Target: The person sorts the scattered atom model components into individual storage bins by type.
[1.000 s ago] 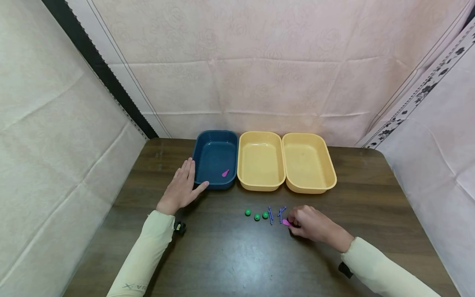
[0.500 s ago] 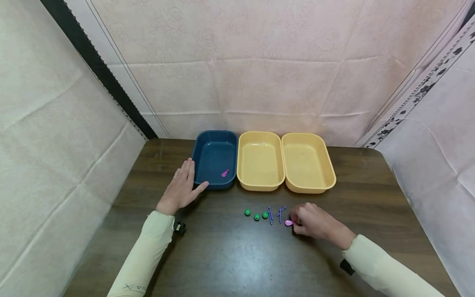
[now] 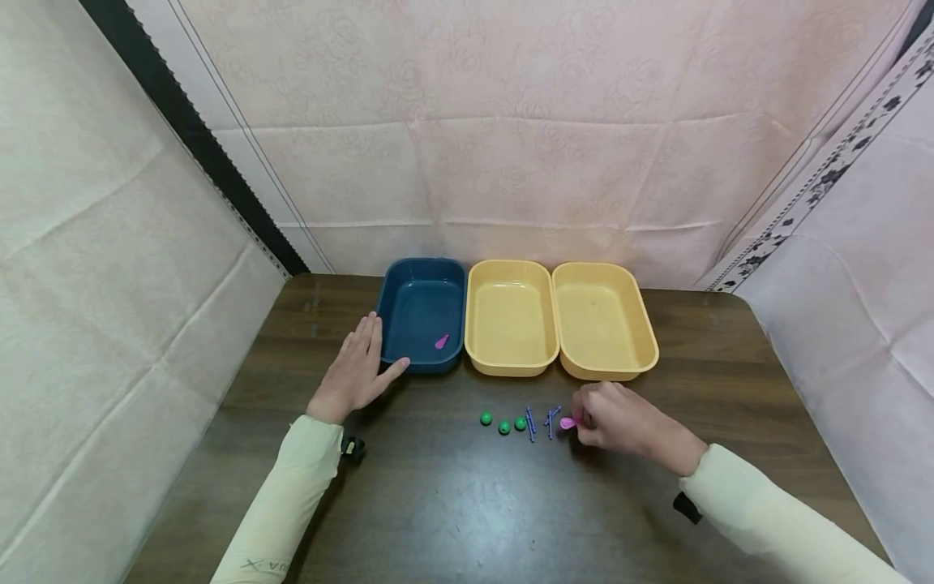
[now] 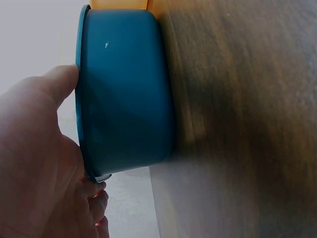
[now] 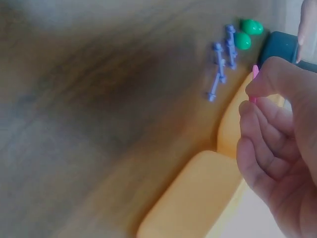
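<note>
My right hand pinches a small pink teardrop-shaped piece between thumb and index finger, its rounded end sticking out to the left. In the right wrist view the piece looks thin, and the fingertips hide part of it. My left hand rests with straight fingers against the left side of a blue bin; its thumb touches the front rim. From the left wrist, the bin's outer wall fills the middle of the view. Another pink teardrop piece lies inside the bin.
Two yellow bins, one in the middle and one on the right, stand side by side next to the blue one. Before them on the wooden table lie three green beads and several thin purple sticks. Pale cloth hangs behind.
My right hand has lifted the pink piece off the table and shifted slightly away from me, towards the bins. The left hand stays at the blue bin.
</note>
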`<action>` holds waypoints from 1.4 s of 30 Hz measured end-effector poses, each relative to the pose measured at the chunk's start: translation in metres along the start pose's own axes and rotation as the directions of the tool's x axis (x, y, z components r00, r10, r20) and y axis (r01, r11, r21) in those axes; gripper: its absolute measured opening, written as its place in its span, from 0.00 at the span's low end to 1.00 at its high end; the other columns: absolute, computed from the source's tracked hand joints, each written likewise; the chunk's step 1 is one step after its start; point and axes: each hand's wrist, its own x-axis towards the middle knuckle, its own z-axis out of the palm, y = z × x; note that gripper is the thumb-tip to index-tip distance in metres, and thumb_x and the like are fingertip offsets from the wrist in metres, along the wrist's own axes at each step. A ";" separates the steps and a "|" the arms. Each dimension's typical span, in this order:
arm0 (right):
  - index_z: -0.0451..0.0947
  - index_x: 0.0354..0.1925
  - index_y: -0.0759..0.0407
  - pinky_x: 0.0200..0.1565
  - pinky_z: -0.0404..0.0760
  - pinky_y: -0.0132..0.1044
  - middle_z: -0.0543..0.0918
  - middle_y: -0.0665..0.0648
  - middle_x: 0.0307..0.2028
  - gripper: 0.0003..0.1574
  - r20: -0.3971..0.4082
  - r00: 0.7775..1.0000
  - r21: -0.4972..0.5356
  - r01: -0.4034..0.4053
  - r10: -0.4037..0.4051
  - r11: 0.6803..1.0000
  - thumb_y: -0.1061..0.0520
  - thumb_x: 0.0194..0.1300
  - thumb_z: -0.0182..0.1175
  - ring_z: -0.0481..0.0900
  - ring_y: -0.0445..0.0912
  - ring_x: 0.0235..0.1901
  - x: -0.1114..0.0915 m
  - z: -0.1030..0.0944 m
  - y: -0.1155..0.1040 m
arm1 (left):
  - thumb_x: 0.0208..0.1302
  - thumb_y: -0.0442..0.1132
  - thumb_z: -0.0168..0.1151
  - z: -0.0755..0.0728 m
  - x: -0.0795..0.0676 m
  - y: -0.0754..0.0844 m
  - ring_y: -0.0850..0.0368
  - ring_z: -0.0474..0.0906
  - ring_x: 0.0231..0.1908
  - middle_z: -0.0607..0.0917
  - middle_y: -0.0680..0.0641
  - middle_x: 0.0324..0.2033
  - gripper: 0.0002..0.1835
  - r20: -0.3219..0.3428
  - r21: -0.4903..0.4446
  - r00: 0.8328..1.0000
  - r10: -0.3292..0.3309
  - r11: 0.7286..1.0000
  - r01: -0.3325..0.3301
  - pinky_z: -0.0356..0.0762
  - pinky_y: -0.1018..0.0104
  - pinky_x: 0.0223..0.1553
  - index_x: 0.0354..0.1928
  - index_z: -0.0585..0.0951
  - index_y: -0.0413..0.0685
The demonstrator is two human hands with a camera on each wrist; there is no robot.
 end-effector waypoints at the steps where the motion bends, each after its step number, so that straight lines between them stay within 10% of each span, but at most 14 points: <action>1: 0.81 0.29 0.51 0.26 0.73 0.24 0.78 0.42 0.24 0.11 0.000 1.000 -0.006 0.001 -0.001 1.000 0.62 0.58 0.75 0.69 0.31 0.23 0.001 -0.002 -0.001 | 0.77 0.69 0.48 0.000 0.000 0.000 0.35 0.38 0.85 0.41 0.35 0.85 0.55 0.000 0.000 1.000 0.000 1.000 0.000 0.42 0.37 0.84 0.84 0.41 0.33; 20: 0.80 0.26 0.48 0.29 0.75 0.26 0.78 0.42 0.25 0.12 -0.081 0.994 -0.110 0.063 -0.072 0.992 0.62 0.57 0.74 0.71 0.33 0.26 0.033 -0.031 -0.014 | 0.78 0.69 0.48 0.002 0.000 -0.001 0.35 0.37 0.85 0.41 0.35 0.85 0.55 0.009 0.017 1.000 -0.003 1.000 0.003 0.42 0.37 0.84 0.84 0.41 0.34; 42: 0.87 0.35 0.57 0.35 0.83 0.30 0.87 0.52 0.32 0.03 -0.083 0.990 -0.130 0.101 -0.113 0.986 0.60 0.63 0.72 0.78 0.41 0.29 0.118 -0.059 -0.045 | 0.77 0.70 0.48 0.002 0.001 -0.002 0.35 0.38 0.85 0.41 0.35 0.85 0.55 -0.005 0.025 1.000 -0.001 1.000 0.001 0.43 0.38 0.84 0.84 0.42 0.34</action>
